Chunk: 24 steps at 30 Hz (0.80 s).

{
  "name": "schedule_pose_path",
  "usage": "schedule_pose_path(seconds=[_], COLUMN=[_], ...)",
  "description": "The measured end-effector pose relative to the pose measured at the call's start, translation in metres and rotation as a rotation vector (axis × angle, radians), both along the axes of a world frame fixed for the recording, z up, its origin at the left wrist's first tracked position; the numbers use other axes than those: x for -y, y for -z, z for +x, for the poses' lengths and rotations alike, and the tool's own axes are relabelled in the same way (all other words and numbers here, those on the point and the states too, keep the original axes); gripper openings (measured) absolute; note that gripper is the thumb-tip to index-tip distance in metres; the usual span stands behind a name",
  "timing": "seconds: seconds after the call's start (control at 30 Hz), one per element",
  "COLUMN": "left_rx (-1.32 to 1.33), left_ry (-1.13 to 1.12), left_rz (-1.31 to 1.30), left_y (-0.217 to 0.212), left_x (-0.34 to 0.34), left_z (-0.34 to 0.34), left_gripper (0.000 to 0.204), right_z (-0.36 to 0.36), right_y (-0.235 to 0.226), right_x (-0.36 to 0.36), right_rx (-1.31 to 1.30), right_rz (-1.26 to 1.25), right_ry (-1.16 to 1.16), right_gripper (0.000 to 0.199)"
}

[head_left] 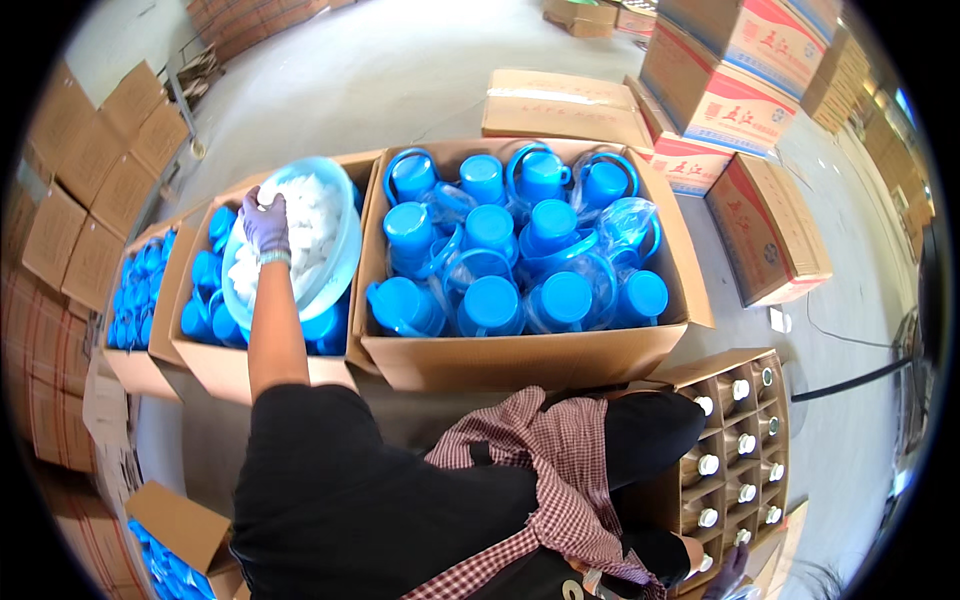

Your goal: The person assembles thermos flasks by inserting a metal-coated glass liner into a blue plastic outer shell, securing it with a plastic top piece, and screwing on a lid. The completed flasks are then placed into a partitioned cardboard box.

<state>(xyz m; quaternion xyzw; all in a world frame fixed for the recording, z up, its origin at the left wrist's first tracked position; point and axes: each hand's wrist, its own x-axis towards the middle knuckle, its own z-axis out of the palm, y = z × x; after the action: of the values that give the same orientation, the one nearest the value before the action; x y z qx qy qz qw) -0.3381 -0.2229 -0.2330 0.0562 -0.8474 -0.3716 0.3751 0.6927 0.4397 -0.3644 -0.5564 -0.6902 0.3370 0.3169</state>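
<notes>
My left hand [266, 224], in a purple glove, reaches over a light blue basin [346, 262] heaped with small white caps [305, 215]. Its fingers are apart at the left side of the heap, and I make out nothing held in them. The basin rests on a carton [255, 385] of blue lidded jugs [200, 270]. At the lower right, my right hand [728, 575], gloved in purple too, is partly cut off by the picture edge. Its fingertips close round a white bottle cap [742, 537] in a divided carton [712, 390] of bottles.
A large open carton [520, 362] of blue jugs [490, 305] with handles stands ahead of me. More blue goods fill cartons at far left and lower left. Closed cartons [765, 230] are stacked at the right and along the left wall. A dark cable [850, 380] juts in from the right.
</notes>
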Motion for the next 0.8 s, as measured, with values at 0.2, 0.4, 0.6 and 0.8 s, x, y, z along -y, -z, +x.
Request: schedule_pose_path(seconds=[0.2,0.4,0.6,0.8], left_rx=[0.369,1.364,1.742,2.299], left_ry=[1.443,2.150,2.189,1.803], left_rz=[0.638,0.464,0.426,0.862], left_y=[-0.081,-0.048,-0.011,0.057], left_x=[-0.298,-0.466,-0.580,-0.703], left_z=[0.178,0.378,0.516,0.557], left_gripper=[0.050,0.055,0.055,0.071], right_z=[-0.222,-0.393,-0.297,-0.198], right_y=[-0.186,-0.224,-0.157,-0.077], right_x=[0.100,0.116,0.039,-0.060], right_rx=[-0.062,-0.215,-0.255,-0.459], right_rz=[0.066,0.272,0.240,-0.153], right_ry=[0.059,-0.655,-0.521,0.036], right_gripper=[0.041,0.052,0.027,0.031])
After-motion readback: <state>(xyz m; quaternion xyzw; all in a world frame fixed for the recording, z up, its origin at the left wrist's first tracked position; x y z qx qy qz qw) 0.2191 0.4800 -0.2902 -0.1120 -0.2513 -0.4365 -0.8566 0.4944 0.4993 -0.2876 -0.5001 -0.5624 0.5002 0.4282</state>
